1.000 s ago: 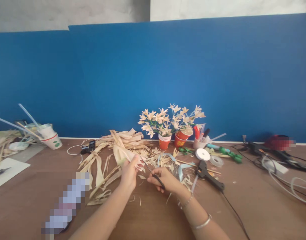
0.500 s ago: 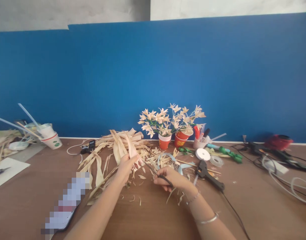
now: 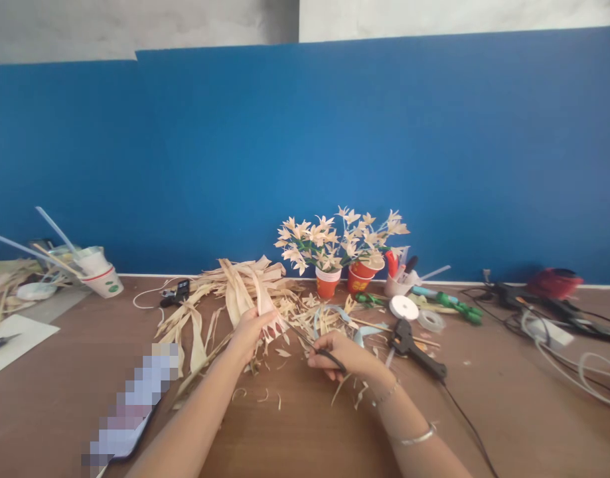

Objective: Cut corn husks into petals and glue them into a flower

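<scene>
Pinched in my left hand (image 3: 249, 332) is a pale dried corn husk (image 3: 265, 300), standing up with its notched lower edge toward the right. My right hand (image 3: 340, 355) is closed round the dark handles of a pair of scissors (image 3: 329, 359). The blades point left and up at the cut end of the husk; whether they touch it I cannot tell. A heap of dried husks (image 3: 235, 285) lies behind my left hand, and small husk scraps (image 3: 283, 352) are scattered on the table between my hands.
Behind stand red paper cups (image 3: 326, 287) with husk flowers (image 3: 317, 236). Right of my right hand lie a black glue gun (image 3: 414, 348), its cord, a white spool (image 3: 404, 307) and a tape roll (image 3: 431, 321). A phone (image 3: 130, 415) lies left; a white cup (image 3: 103, 279) leans farther left.
Almost nothing differs. Both hands keep their places, and a curled scrap shows on the table below my left hand, near the wrist.
</scene>
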Available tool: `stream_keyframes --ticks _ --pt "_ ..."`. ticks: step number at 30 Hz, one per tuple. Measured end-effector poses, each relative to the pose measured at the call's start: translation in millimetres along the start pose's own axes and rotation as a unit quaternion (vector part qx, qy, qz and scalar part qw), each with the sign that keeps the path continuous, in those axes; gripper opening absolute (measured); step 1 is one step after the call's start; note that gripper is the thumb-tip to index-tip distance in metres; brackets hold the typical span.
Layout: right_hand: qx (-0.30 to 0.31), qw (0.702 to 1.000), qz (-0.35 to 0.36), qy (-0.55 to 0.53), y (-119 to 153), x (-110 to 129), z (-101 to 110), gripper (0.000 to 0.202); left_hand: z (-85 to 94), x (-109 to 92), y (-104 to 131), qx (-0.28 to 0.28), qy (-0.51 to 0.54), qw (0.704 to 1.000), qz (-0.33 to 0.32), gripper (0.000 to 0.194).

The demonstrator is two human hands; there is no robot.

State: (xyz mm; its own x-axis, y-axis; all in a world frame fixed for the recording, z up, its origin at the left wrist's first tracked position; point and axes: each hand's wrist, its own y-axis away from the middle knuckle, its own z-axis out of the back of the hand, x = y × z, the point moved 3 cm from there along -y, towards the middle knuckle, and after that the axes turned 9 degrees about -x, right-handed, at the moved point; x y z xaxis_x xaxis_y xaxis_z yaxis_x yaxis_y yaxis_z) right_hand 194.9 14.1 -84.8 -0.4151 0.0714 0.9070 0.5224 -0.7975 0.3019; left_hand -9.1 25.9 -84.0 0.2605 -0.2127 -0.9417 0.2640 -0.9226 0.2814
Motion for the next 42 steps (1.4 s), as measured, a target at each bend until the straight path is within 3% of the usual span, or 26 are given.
stream_keyframes --ticks 6,12,25,42 --pt "0.008 1.0 -0.003 -0.003 0.5 1.1 -0.7 0.03 0.4 0.6 -0.5 0.003 -0.005 1.0 0.006 0.029" --pt "0.014 1.0 -0.008 -0.01 0.8 1.0 -1.2 0.031 -1.8 2.1 1.4 0.042 -0.01 0.999 0.03 0.029" --pt "0.013 1.0 0.005 0.012 -0.7 -3.5 0.7 0.029 2.4 0.7 0.4 0.004 -0.005 0.999 0.043 0.027" --pt "0.022 1.0 -0.003 0.008 -1.6 -5.5 -2.3 0.024 -3.3 0.2 5.5 0.049 0.019 0.996 0.065 0.024"
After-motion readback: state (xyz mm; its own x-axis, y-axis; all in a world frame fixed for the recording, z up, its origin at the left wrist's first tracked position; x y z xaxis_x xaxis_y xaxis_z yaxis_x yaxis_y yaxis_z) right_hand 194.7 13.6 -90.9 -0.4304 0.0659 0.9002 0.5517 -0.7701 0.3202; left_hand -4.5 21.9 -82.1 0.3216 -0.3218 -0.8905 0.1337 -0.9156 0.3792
